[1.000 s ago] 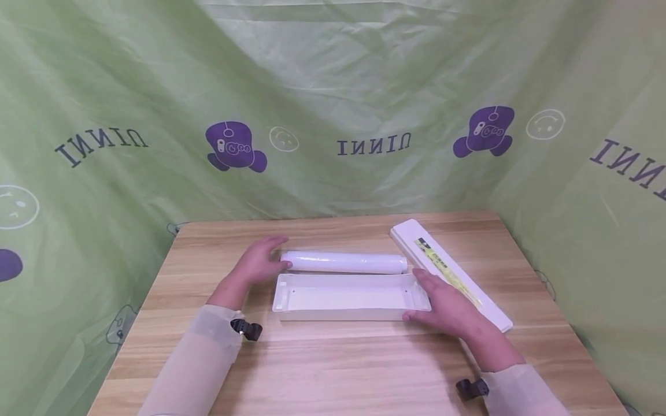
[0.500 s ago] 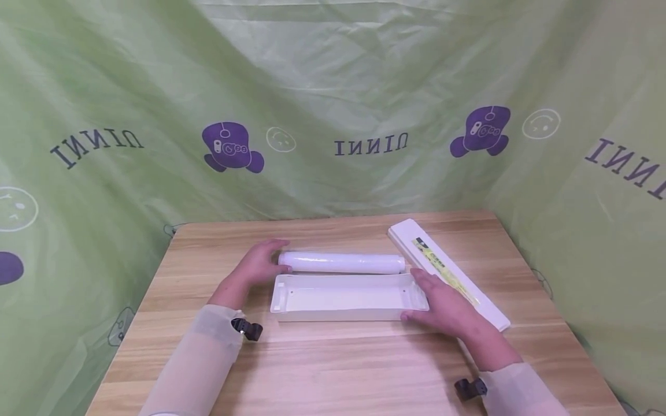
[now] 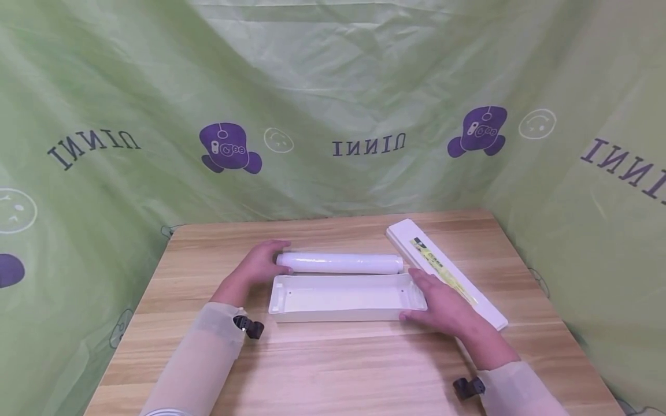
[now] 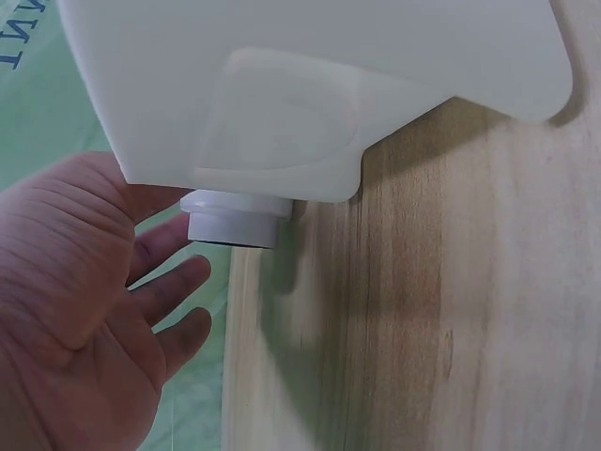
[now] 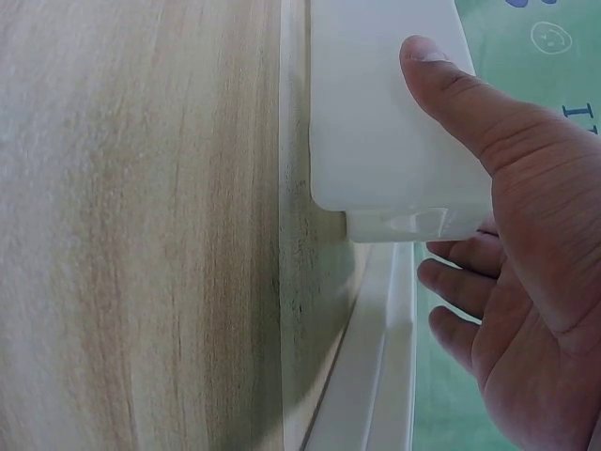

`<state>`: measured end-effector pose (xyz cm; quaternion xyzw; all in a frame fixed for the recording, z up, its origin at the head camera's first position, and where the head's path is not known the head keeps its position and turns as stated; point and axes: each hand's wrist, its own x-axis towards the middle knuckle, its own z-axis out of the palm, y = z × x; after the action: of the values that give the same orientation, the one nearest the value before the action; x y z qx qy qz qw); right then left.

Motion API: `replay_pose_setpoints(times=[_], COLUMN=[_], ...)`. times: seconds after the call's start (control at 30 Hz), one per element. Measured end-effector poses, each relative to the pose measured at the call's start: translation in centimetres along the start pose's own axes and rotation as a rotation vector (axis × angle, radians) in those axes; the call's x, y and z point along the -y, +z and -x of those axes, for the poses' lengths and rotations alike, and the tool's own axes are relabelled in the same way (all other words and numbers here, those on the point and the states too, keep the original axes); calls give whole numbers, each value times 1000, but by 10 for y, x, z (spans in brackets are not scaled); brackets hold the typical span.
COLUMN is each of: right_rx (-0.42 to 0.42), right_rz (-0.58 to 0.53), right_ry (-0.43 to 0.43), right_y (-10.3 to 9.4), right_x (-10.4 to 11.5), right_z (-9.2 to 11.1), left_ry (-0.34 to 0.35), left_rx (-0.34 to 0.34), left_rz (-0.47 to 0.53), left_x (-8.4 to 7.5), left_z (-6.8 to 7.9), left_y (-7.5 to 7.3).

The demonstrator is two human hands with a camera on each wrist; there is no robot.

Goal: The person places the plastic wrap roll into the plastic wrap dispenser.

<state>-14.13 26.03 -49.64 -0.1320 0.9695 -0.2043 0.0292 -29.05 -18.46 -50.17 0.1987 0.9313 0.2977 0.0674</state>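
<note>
A long white topless plastic box [image 3: 343, 315] rests on the table. Behind it lies a roll of clear plastic wrap [image 3: 340, 263], its white end [image 4: 235, 221] jutting past the box in the left wrist view. My left hand [image 3: 258, 263] is at the roll's left end, thumb near its front and index finger behind, the other fingers loosely bent and apart from it. At the box's right end, my right hand [image 3: 444, 303] holds it, with the thumb [image 5: 451, 85] on the front wall and the index finger at the back corner. The index fingertip is hidden in the right wrist view.
A long white lid [image 3: 447, 271] with a yellow-green label lies slanted to the right, close to my right hand. The wooden table [image 3: 333, 370] ends at a green printed curtain [image 3: 322, 185] behind and at the sides.
The whole head view has shifted slightly, so everything appears a little to the left. Hands, box, roll and lid keep their positions relative to one another.
</note>
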Motion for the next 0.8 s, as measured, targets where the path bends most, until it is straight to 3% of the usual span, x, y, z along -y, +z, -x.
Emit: replay_pose_setpoints(times=[0.8], right_rx=[7], right_rz=[2], right_ry=[8], right_y=[0], right_x=[1], right_z=[0], left_ry=[52], left_rx=[36], left_rz=[6], left_x=[7], left_z=[-11], left_y=[7])
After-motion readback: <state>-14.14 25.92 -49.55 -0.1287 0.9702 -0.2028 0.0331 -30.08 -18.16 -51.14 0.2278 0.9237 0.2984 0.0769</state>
